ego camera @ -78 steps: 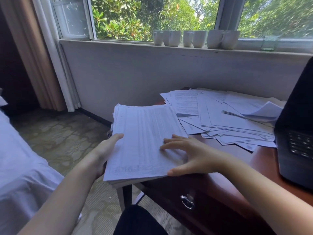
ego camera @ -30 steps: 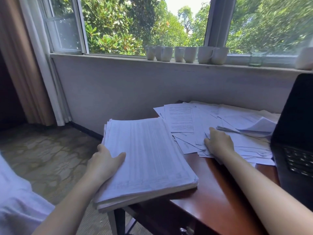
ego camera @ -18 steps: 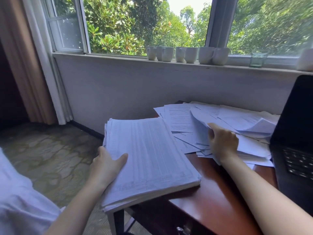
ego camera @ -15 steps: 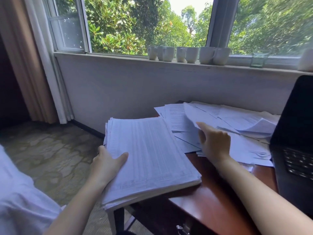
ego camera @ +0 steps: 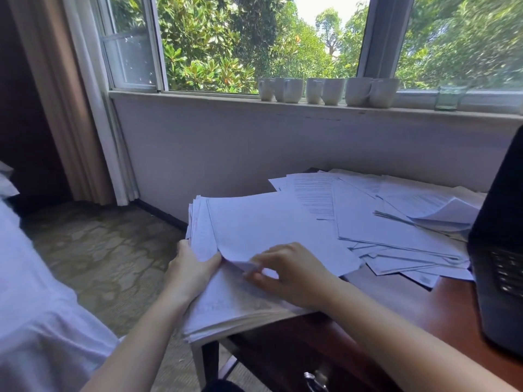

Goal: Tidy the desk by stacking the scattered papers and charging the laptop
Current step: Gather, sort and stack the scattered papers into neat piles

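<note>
desk, dark red wood, set under a window; contents listed from the work outward.

1. stack of papers: thick, at the desk's 7 o'clock corner, with its near-left edge overhanging the desk. left hand grips the stack's 9 o'clock edge, thumb on top.
2. top sheet: lies askew on the stack, its 3 o'clock corner jutting past the pile. right hand, fingers curled, pinches the sheet's folded near corner. blur hides finer detail.
3. scattered papers: fanned heap at 2 o'clock of the stack, touching it, many sheets ungathered.
4. laptop: black, open, at 3 o'clock, just beside the heap. no cable or charger in view.
5. white mugs in a row and a green glass on the sill at 12 to 1 o'clock; curtain at 10 o'clock.

step in hand (judged): stacking, with one sheet being settled onto the pile. charging not begun.

next move calls for: flattening the folded corner, squaring the sheet to the stack's edges while the left hand steadies the overhang, then reaching to 2 o'clock for more.
</note>
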Demonstrator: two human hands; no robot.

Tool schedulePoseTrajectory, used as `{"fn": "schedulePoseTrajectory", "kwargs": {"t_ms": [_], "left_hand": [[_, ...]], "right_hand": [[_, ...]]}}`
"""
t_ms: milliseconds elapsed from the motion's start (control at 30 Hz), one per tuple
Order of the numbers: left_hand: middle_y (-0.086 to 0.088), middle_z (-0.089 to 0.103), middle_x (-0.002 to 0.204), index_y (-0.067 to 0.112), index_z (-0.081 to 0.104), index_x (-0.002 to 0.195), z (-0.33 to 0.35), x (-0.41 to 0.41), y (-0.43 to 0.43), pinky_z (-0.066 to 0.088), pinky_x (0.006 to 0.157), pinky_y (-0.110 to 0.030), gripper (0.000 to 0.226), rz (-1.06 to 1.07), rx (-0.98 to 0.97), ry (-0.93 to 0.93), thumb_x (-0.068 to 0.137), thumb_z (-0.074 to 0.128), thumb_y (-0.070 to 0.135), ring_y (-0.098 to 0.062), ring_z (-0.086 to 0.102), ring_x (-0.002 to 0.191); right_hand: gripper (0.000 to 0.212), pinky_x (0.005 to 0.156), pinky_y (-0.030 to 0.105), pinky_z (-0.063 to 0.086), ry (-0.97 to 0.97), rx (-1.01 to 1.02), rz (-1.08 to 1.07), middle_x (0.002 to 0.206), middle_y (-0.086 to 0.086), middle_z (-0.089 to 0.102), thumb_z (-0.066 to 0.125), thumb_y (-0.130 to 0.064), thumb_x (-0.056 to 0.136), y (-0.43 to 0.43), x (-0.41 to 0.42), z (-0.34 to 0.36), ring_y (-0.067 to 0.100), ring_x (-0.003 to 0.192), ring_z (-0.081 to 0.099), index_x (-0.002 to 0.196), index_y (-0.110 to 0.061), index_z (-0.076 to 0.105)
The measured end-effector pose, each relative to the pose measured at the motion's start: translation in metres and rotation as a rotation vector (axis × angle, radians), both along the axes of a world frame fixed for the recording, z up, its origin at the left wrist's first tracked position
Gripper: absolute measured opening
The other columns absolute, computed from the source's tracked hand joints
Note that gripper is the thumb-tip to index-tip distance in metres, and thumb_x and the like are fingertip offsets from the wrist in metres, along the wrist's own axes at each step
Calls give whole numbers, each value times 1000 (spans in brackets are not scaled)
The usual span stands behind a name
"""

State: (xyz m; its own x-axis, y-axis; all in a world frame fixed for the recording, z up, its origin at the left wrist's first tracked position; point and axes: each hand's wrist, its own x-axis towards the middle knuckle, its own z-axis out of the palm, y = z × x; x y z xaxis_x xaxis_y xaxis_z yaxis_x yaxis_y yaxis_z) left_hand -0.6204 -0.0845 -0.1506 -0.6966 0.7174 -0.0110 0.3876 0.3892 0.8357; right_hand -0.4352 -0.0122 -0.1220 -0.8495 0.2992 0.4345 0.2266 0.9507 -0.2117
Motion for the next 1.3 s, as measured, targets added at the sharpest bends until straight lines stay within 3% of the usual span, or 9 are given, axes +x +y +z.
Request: {"fn": "schedulePoseTrajectory", "kwargs": {"t_ms": [133,267,367,467,600,800,1000,1167,1300], "left_hand": [[-4,58,107,12,40,125,-6,-3,3,40,68,-34,48,16,51,-14,88,59,37,-28,56,93],[0,57,102,14,39,125,-10,-5,5,38,59,-30,39,5,77,-30,93,53,31,-21,57,86],[-2,58,105,15,39,124,-12,-6,7,40,62,-32,38,10,80,-46,92,53,31,-24,58,90],[-2,58,104,15,39,121,-14,-8,8,40,63,-32,36,10,83,-56,92,53,31,-23,58,89],[-2,58,104,16,38,119,-15,-10,9,41,65,-32,34,1,93,-97,92,54,29,-22,58,88],[-7,58,122,1,38,135,2,-21,15,48,87,-36,75,-67,82,-377,82,52,52,-27,60,102],[-5,57,122,9,43,129,-4,-23,11,56,77,-37,82,-129,78,-237,60,58,50,-21,66,96],[-3,59,116,11,42,126,-5,-26,4,50,65,-28,55,-165,71,-238,81,63,35,-17,65,92],[0,58,96,12,41,116,-11,-30,3,40,55,-24,32,-79,160,-215,91,61,16,-11,58,76]], "right_hand": [[71,78,36,48,37,-142,-134,91,-1,71,20,-66,83,9,6,11,18,85,63,95,-15,68],[37,96,31,39,114,-133,-522,130,-6,57,48,-41,92,43,24,16,18,120,50,122,-22,60],[43,97,31,37,166,-344,-727,139,-1,49,54,-30,91,70,45,18,20,122,49,133,-20,50],[53,94,30,38,156,-532,-786,130,6,54,57,-27,90,83,54,13,23,118,51,139,-14,43],[40,64,24,40,169,-714,-692,86,2,59,60,-17,88,81,49,3,18,81,54,127,-10,54],[19,58,30,31,122,-552,-541,61,4,46,45,-9,88,65,42,4,15,59,40,85,-3,63],[14,61,38,25,71,-335,-625,66,8,44,40,-8,86,42,24,-2,32,74,42,72,-3,43],[24,63,33,38,-28,-289,-712,65,-4,47,44,-18,83,45,28,5,27,76,50,59,-19,46],[19,81,31,42,47,-253,-736,95,-3,61,53,-21,86,68,36,10,22,101,53,99,-23,67]]}}
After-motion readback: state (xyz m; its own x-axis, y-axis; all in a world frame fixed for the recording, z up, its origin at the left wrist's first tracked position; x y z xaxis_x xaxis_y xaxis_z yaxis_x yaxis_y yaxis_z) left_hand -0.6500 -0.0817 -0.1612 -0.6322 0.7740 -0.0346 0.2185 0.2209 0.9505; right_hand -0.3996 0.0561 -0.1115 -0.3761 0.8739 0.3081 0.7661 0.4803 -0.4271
